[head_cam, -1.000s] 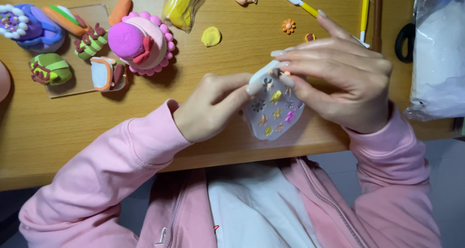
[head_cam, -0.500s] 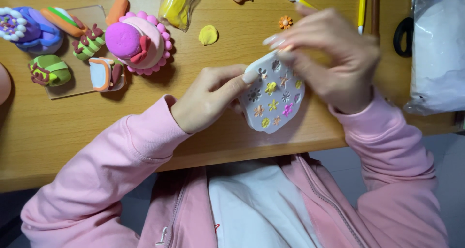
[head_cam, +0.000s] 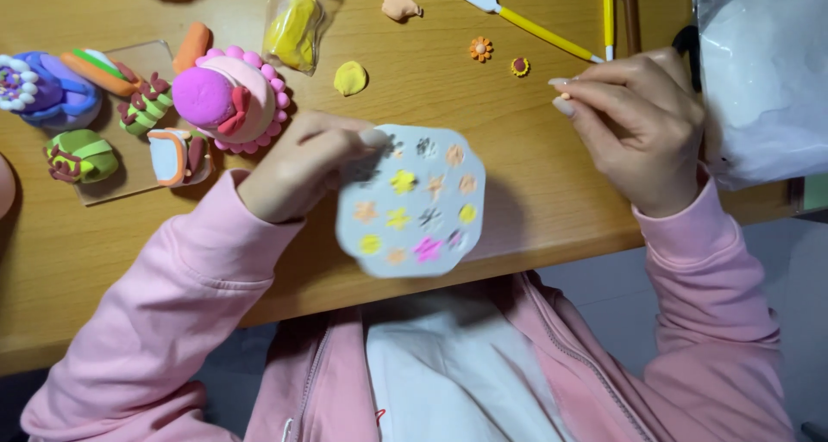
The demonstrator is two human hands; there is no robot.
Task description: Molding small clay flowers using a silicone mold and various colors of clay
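The left hand (head_cam: 297, 170) holds a pale grey, flat plastic mould plate with little flower and star shapes (head_cam: 414, 202) pressed into it. The thumb and fingers pinch the plate at its top left edge. The plate is lifted just above the near edge of the wooden table (head_cam: 535, 200), in front of the pink jacket.

The right hand (head_cam: 642, 123) is up and to the right, well apart from the plate. Its fingertips are pressed together around something very tiny. It may be a small bit of clay, but it is too small to tell.

Near the right hand lie a small orange clay flower (head_cam: 480, 49) and a small round yellow and purple clay flower (head_cam: 519, 66). A yellow clay tool with a white tip (head_cam: 526, 24) lies behind them. On the left stands a pink round clay cake with a bow (head_cam: 228, 97).

This looks like the step of taking little shapes out of the plate. The next move likely needs a gentle touch, so the tiny piece does not squash.
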